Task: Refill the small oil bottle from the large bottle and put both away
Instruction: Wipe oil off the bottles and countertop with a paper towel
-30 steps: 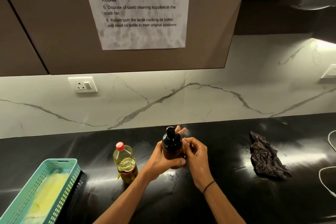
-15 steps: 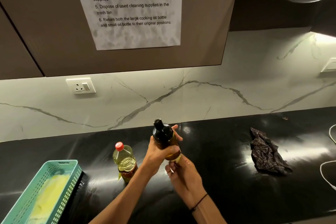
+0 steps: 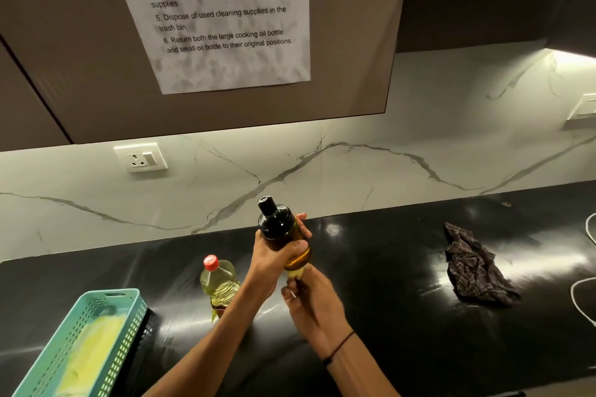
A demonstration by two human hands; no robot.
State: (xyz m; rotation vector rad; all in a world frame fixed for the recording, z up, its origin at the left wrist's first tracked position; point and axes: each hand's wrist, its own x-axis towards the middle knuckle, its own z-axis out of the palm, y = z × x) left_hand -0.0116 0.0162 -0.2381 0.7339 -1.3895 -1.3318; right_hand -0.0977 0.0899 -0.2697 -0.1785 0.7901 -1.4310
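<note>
Black desk (image 3: 403, 267) holds the capped large bottle (image 3: 220, 284), left of the hands. Left hand (image 3: 274, 264) grips the small bottle (image 3: 283, 235), lifted, cap on. Right hand (image 3: 309, 300) pinches something pale under it. Filling looks done; putting away is left.

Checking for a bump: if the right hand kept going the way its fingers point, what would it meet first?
The right hand points up toward the bottom of the small oil bottle, held tilted by the left hand. It would meet that base first; it seems already at it, though depth is unclear.
</note>
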